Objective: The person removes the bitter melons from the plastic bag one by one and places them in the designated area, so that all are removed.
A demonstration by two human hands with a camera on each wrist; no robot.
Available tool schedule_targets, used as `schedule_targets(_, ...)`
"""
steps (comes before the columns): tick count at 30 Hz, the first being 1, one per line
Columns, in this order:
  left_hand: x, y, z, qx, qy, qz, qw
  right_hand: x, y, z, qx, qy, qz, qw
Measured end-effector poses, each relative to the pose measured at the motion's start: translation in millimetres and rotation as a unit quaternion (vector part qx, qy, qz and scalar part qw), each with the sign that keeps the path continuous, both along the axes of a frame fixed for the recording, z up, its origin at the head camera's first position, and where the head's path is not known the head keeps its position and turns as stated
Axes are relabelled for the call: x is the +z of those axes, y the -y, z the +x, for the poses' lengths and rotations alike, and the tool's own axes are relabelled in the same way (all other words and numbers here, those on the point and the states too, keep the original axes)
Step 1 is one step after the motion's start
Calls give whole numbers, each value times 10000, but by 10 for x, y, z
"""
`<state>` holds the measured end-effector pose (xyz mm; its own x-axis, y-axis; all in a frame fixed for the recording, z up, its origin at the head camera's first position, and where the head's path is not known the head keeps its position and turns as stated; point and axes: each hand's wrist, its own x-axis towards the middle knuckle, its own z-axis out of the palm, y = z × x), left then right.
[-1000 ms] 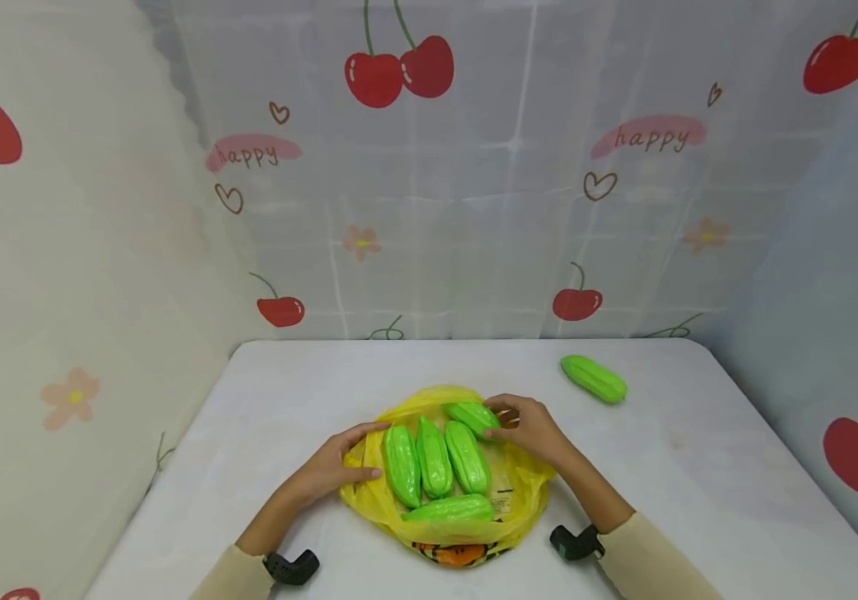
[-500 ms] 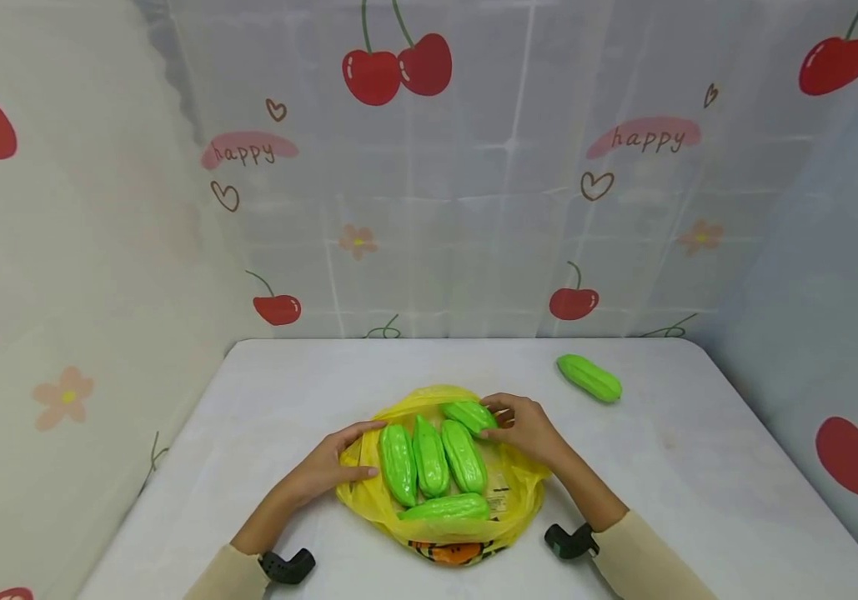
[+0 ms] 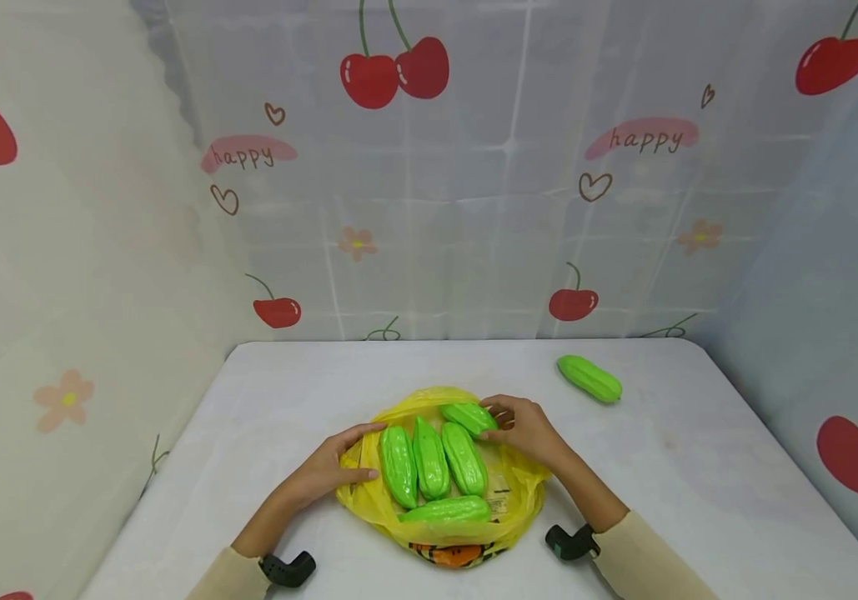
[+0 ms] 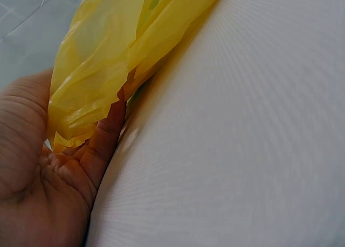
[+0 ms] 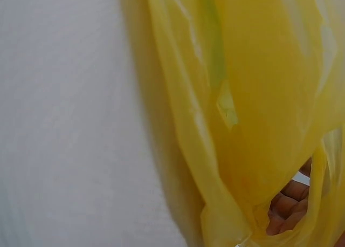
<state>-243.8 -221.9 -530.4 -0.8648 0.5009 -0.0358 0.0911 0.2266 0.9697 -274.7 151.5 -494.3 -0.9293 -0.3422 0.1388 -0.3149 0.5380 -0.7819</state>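
Observation:
A yellow plastic bag lies on the table with its mouth spread wide. Inside it are several glossy, ridged green cucumber-like vegetables. My left hand holds the bag's left edge between thumb and fingers; the left wrist view shows the yellow film running into its grasp. At the upper right edge, my right hand grips the bag with curled fingers, its thumb close to the topmost vegetable. In the right wrist view, the bag covers most of that hand.
One more green vegetable lies by itself on the white table, toward the back right. A cherry-printed curtain stands behind the table and along both sides. Black camera straps sit on both wrists.
The view shifts very slightly. Both hands, the bag and the vegetables keep their places.

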Motion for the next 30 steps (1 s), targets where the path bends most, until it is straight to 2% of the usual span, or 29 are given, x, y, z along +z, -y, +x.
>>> schedule_targets(13, 17, -2, 11, -21, -65, 4, 10000, 1, 2, 8, -5, 14, -25, 10000)
schedule_targets(21, 26, 7, 4, 42, -155, -134, 9998, 8, 5, 15, 32, -145, -31, 9999)
schedule_targets(30, 17, 0, 11, -2, -91, -74, 9999, 21, -8, 20, 36, -105, 34, 9999)
